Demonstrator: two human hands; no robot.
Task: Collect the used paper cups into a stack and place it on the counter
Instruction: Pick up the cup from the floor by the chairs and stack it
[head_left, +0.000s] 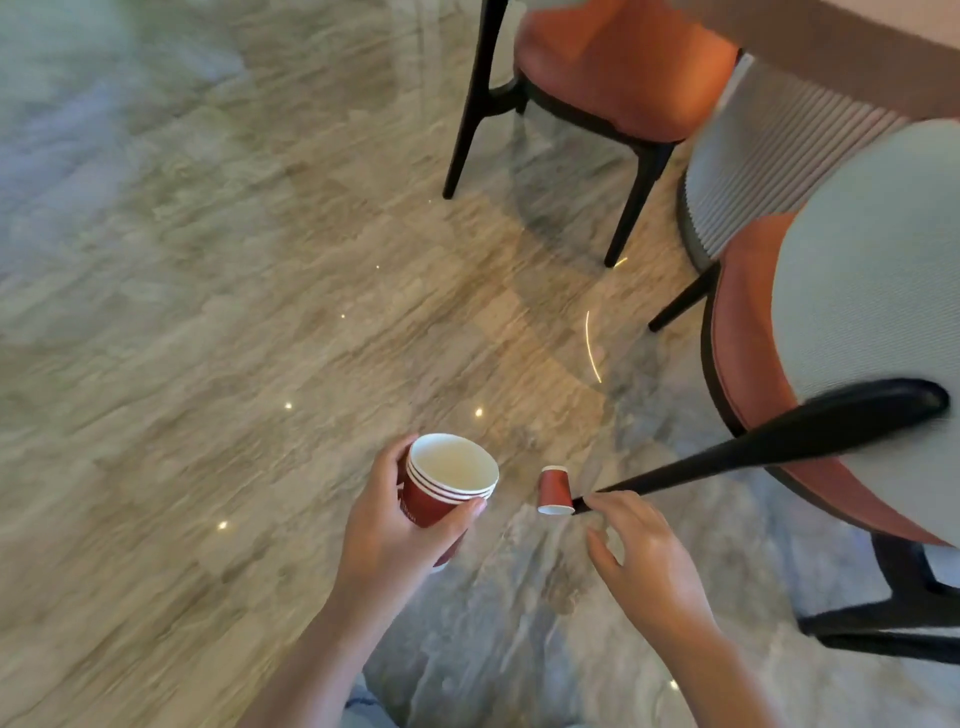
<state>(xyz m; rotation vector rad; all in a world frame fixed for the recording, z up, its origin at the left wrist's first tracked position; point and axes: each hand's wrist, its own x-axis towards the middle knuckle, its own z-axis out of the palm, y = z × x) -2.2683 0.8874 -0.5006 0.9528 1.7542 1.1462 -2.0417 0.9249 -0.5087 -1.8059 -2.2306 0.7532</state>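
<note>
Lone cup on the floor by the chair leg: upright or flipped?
Upside down: the red cup sits on the floor on its wide white rim, narrow base up.

Four red paper cups are in view: three nested as one stack and one single cup. There are two orange-seated chairs, a far chair and a near chair. Two hands show, the left hand and the right hand.
</note>
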